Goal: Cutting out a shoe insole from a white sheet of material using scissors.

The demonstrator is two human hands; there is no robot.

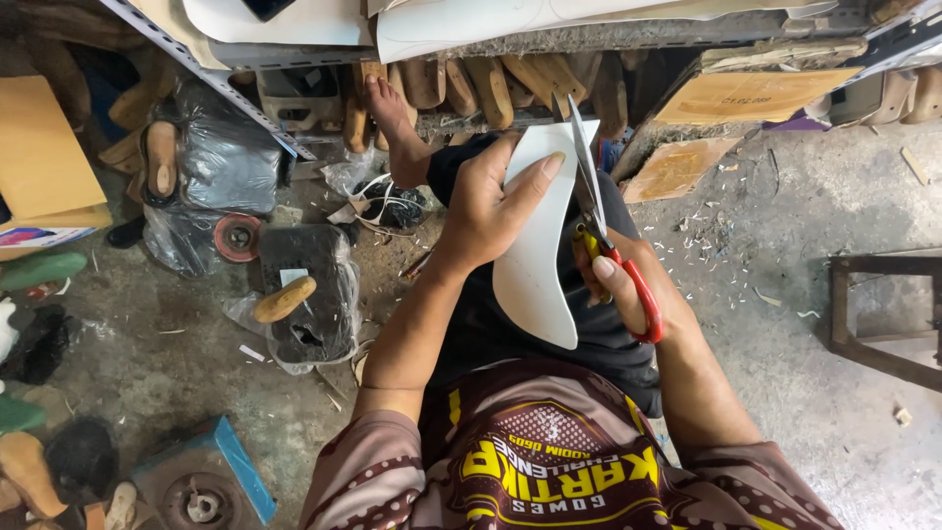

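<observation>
My left hand [491, 201] grips a white sole-shaped sheet [538, 265] by its upper left edge, thumb on top. My right hand [618, 280] holds scissors [594, 191] with red and yellow handles; the open blades run along the sheet's right edge, tips pointing away from me. Both hands are above my lap, which is covered by dark trousers. My bare foot [392, 123] rests on the floor ahead.
Wooden shoe lasts [491, 88] line the space under a bench ahead. Black plastic bags [309, 285] and a last [285, 299] lie at left, with a blue box [211, 476] and cardboard [39, 157]. A wooden stool frame [883, 314] stands right. Scraps litter the concrete floor.
</observation>
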